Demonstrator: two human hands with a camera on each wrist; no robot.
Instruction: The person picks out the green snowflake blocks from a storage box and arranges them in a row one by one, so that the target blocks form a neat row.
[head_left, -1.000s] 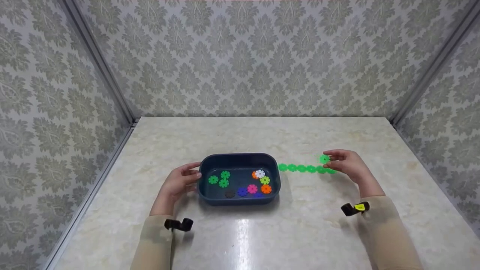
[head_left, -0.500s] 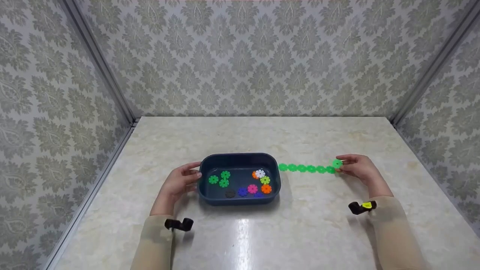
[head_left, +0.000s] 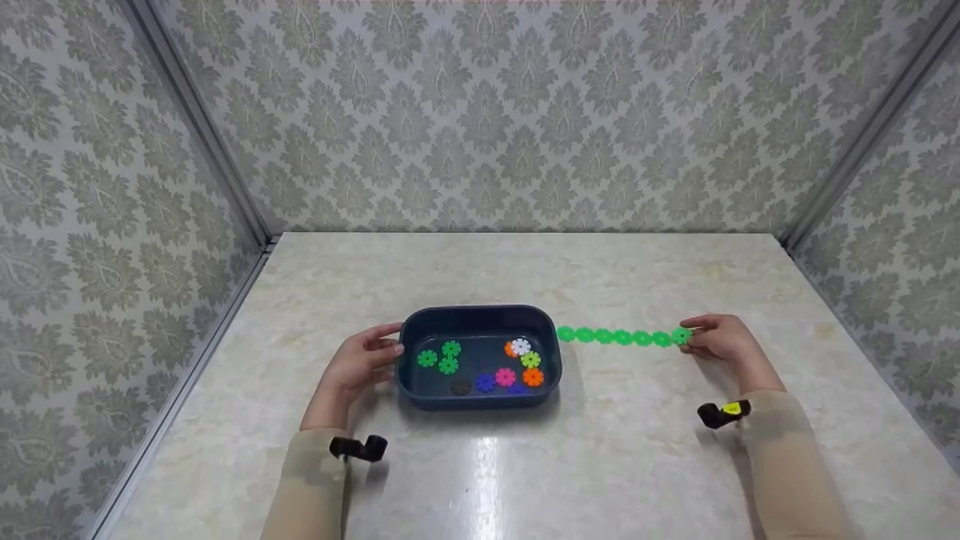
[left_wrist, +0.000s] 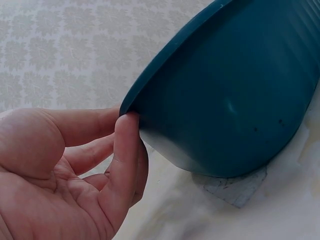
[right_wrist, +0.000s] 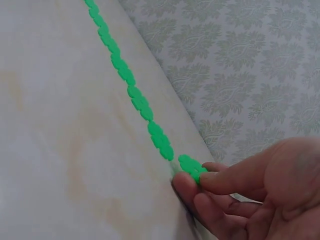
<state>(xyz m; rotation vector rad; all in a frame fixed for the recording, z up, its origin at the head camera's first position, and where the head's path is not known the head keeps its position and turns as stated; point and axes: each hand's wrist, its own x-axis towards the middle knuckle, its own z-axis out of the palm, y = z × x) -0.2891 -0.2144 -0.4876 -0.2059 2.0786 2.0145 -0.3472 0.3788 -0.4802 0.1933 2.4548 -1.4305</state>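
My left hand [head_left: 358,365] rests its fingertips against the outer left end of a dark blue plastic bin [head_left: 480,403]. In the left wrist view the fingers [left_wrist: 126,145] touch the bin's outer wall [left_wrist: 215,110] just under its rim. My right hand [head_left: 724,341] pinches a green notched plastic disc [head_left: 681,336] between thumb and fingers. That disc is at the right end of a row of green notched discs [head_left: 622,337] on the table. The right wrist view shows the held disc [right_wrist: 191,167] slightly tilted, with a small gap before the nearest disc [right_wrist: 160,141].
Several loose green discs [head_left: 448,366] lie in the bin's left half. Orange [head_left: 533,376], pink [head_left: 505,378], white [head_left: 521,346], yellow-green, blue and black discs lie toward its right and front. Patterned walls [head_left: 480,135] enclose the pale table [head_left: 480,270] at back and sides.
My right hand has moved right with the green disc, from above the row to its right end, and then lowered slightly. The left hand and the bin have stayed in place.
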